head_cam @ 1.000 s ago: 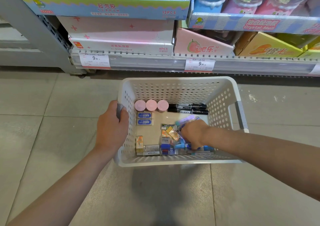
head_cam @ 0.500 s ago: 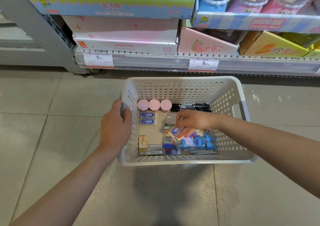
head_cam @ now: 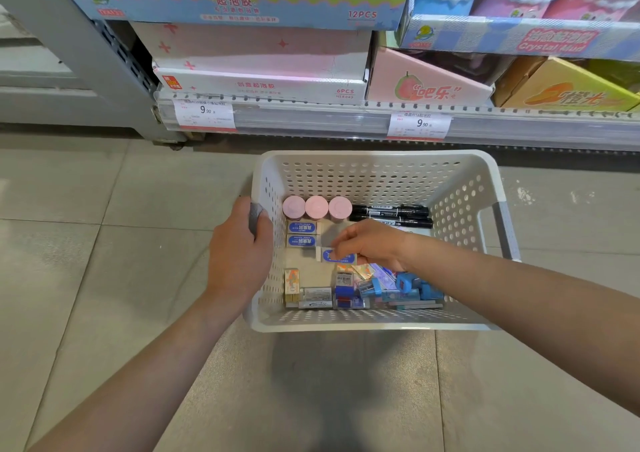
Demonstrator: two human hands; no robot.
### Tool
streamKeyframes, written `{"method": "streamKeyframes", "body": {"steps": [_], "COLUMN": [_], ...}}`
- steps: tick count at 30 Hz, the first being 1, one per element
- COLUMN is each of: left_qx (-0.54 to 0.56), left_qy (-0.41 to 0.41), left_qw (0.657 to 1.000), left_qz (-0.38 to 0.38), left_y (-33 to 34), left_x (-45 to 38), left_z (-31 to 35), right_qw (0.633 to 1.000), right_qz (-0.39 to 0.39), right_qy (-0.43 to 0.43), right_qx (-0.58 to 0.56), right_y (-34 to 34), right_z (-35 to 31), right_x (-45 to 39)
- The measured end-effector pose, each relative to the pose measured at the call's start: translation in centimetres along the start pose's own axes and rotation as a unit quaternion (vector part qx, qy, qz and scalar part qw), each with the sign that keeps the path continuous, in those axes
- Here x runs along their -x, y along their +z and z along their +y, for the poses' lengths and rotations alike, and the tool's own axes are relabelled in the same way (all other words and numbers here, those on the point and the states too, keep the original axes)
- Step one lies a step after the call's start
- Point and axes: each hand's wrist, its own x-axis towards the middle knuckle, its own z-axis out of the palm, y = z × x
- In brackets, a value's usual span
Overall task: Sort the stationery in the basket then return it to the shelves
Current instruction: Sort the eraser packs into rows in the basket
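A white perforated basket (head_cam: 377, 164) sits on the tiled floor below the shelves. My left hand (head_cam: 239, 254) grips its grey left handle. My right hand (head_cam: 370, 243) reaches inside and pinches a blue-labelled eraser (head_cam: 337, 256), just below two matching erasers (head_cam: 301, 235) lined up by the left wall. Three pink round caps (head_cam: 316, 207) stand in a row at the back left, with black markers (head_cam: 393, 215) beside them. A jumble of blue sharpeners, small boxes and packets (head_cam: 367, 288) lies along the near wall.
The bottom shelf (head_cam: 329, 119) with price tags reading 9.90 runs right behind the basket, holding pink, blue and yellow display boxes. A grey shelf upright (head_cam: 86, 53) stands at the left. Tiled floor (head_cam: 104, 243) surrounds the basket.
My right hand lifted out of the jumble at the near right with a blue-labelled eraser and carried it left toward the two erasers by the left wall. The left hand kept its grip on the handle.
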Motion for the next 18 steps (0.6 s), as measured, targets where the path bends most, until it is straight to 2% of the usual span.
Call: {"method": "streamKeyframes", "body": {"steps": [3,6,8,13,18], "left_qx": [-0.004,-0.001,0.001,0.003,0.005], "left_qy": [0.004,0.003,0.003,0.004,0.012], "left_qw": [1.000,1.000,1.000,1.000,1.000], "left_qz": [0.005,0.004,0.003,0.003,0.007], "left_y": [0.0,0.0,0.0,0.0,0.0], "left_x": [-0.1,0.0,0.0,0.0,0.1], "left_z": [-0.1,0.0,0.0,-0.1,0.0], "right_qw": [0.999,0.999,0.999,0.986,0.938], "right_qz": [-0.009,-0.047,-0.037,0.093,0.184], "right_qy": [0.003,0.021,0.021,0.038,0.105], "right_qx": [0.040,0.004,-0.023,-0.135,-0.272], "right_y": [0.0,0.1,0.3,1.3,3.1], "right_z": [0.0,0.1,0.0,0.1,-0.2], "right_x": [-0.2,-0.4,-0.5,-1.7,-3.9]}}
